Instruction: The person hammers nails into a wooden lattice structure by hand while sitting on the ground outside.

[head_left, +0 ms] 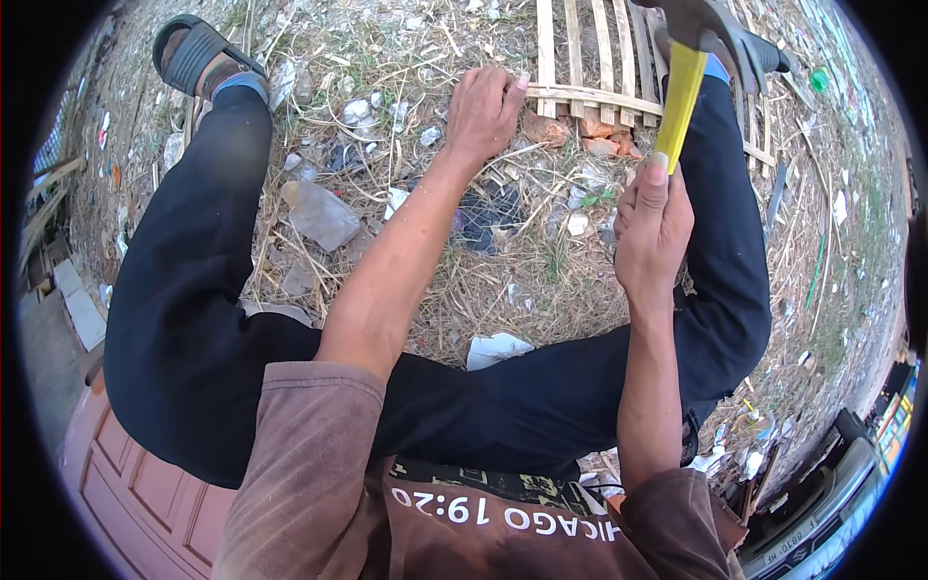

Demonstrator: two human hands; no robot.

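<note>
My right hand (655,227) is wrapped round the yellow handle of a claw hammer (684,101), thumb laid along the grip. The hammer's dark metal head is raised near the top edge, in front of my right leg. My left hand (485,111) is closed at the left end of a thin pale wooden cross strip (594,96), its thumb pressed near the strip. That strip lies across the near ends of several narrow slats (574,43), which form a lattice panel. Whether a nail is between my left fingers cannot be made out.
Broken reddish bricks (599,135) lie under the panel's near edge. Dry grass, stones and litter cover the ground, with a cloudy plastic piece (322,215) left of my left forearm. My legs spread on both sides. A pink panelled door (145,474) is at lower left, a vehicle (822,507) at lower right.
</note>
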